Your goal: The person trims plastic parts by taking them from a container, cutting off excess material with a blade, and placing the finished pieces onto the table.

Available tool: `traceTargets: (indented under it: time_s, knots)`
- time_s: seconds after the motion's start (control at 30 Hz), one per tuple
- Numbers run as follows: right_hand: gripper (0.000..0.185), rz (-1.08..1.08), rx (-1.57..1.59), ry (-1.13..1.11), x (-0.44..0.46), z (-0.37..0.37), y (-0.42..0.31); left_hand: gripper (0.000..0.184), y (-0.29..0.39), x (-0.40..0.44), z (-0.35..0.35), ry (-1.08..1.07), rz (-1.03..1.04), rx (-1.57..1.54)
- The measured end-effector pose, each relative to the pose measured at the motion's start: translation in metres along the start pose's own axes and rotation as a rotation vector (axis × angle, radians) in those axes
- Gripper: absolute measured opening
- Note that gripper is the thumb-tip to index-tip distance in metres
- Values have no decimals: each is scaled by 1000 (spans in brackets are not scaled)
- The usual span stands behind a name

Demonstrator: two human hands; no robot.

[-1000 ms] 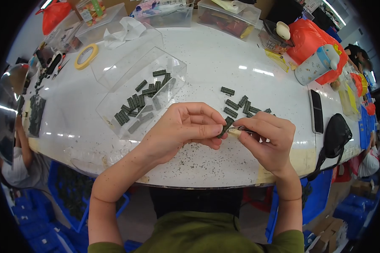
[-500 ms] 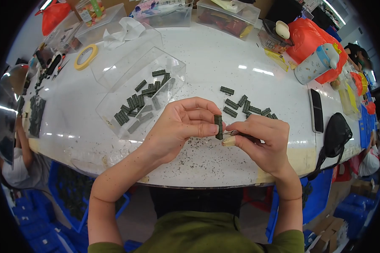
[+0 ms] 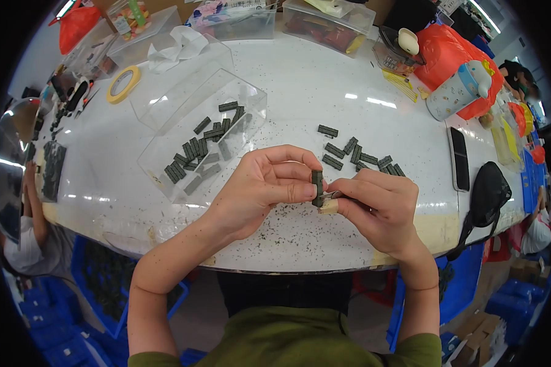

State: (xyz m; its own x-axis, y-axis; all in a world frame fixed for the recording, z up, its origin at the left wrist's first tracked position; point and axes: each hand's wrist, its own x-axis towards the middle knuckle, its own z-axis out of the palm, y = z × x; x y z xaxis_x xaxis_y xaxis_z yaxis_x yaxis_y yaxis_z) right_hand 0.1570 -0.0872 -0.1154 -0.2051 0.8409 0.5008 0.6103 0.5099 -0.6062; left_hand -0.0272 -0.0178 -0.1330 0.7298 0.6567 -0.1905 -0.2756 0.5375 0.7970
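A dark green ridged block (image 3: 317, 187) is pinched upright between the thumb and fingers of my left hand (image 3: 260, 189). Close against its right side, my right hand (image 3: 376, 205) grips a thin metal tool (image 3: 333, 196), mostly hidden by the fingers; tan tape wraps the thumb tip. Several similar green blocks (image 3: 333, 162) lie on the white table (image 3: 300, 79) beyond my right hand. More blocks (image 3: 194, 147) sit in a clear plastic box (image 3: 156, 165) to the left. Dark crumbs are scattered under my hands.
Yellow tape roll (image 3: 123, 84) is at the left. A phone (image 3: 458, 160), black pouch (image 3: 491, 194) and light blue bottle (image 3: 458, 92) are at the right. Clear bins (image 3: 327, 27) line the back. Parts of other people show at both sides; blue crates (image 3: 465, 287) are below the table.
The block in my left hand has turned from slanted to upright and shifted slightly left. My right hand has moved left with the tool, still close to the block.
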Motion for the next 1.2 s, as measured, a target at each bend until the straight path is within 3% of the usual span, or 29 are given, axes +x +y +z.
traceTargets:
  time_s: [0.4,0.57,0.77,0.9,0.97,1.07,1.2]
  knots:
    - [13,-45,-88,-106,-2,-5,0,31,-1,0,2,-1,20,39]
    - [14,-18,-18,-8,-2,0,3,29,-1,0,0,-12,21,-25]
    - [13,4,-35,-43,-1,-3,0,29,0,0,1,-13,28,-41]
    - [11,149,144,-135,2,-12,6,28,9,-3,4,65,153,228]
    - [11,179,84,-110,4,-11,11,26,23,-7,2,186,544,632]
    - [10,261,-98,-45,5,-6,19,25,42,-14,-4,400,739,822]
    - [11,235,-263,-160,-2,2,24,24,47,-13,-9,309,555,494]
